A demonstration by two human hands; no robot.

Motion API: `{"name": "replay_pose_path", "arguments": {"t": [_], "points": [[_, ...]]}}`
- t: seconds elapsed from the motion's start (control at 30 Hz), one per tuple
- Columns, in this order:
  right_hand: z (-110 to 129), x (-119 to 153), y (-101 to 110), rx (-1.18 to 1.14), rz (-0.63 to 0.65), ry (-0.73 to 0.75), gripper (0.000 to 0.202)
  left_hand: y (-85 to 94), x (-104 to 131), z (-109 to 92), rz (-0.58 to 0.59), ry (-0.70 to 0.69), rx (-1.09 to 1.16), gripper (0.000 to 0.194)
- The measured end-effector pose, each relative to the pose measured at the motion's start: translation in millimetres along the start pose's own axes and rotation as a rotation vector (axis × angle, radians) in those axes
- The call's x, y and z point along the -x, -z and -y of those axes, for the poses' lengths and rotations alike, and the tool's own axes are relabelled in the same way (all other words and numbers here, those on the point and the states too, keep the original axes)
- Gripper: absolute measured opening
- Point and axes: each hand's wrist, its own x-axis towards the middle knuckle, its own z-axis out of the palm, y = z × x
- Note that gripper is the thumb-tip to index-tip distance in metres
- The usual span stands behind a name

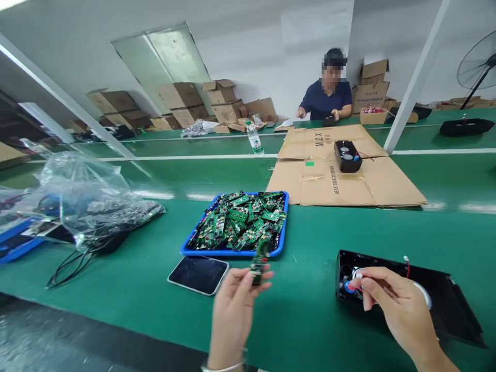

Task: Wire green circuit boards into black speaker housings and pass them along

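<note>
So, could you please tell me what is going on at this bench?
A person holds one green circuit board in the left hand, in front of a blue tray piled with similar boards. The right hand pinches what looks like a small white connector over an open black case. The board is apart from the case. Across the benches, a co-worker sits with hands near a dark item.

Green circuit board (pixel 258 264), raised and tilted, white connector (pixel 359 276) pinched over black casing (pixel 445 302), lying open
</note>
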Motion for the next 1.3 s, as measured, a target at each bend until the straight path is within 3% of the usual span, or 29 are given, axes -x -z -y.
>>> {"name": "replay_pose_path", "arguments": {"t": [0.1,0.17,0.23,0.33,0.6,0.93,1.3], "points": [[10.5,3.9,-9.0,0.191,0.028,0.301,0.014,-41.7,25.7,12.4,0.189,0.268,0.265,0.048],[15.3,4.3,-13.8,0.255,-0.002,0.452,0.011,-59.3,33.0,15.5,0.272,0.354,0.341,0.044],[16.0,3.5,-17.0,0.292,-0.034,0.507,0.011,-68.1,34.7,16.2,0.319,0.39,0.389,0.046],[11.2,2.2,-18.8,0.335,-0.076,0.534,0.01,-72.9,35.1,17.0,0.405,0.43,0.433,0.053],[3.2,5.4,-20.2,0.366,-0.123,0.591,0.009,-87.5,44.9,25.6,0.604,0.334,0.395,0.029],[2.4,5.4,-16.6,0.311,-0.081,0.623,0.017,-88.0,45.7,31.7,0.702,0.289,0.401,0.039],[3.1,5.6,-18.1,0.27,-0.066,0.599,0.012,-86.1,46.8,37.5,0.775,0.184,0.252,0.04]]}}
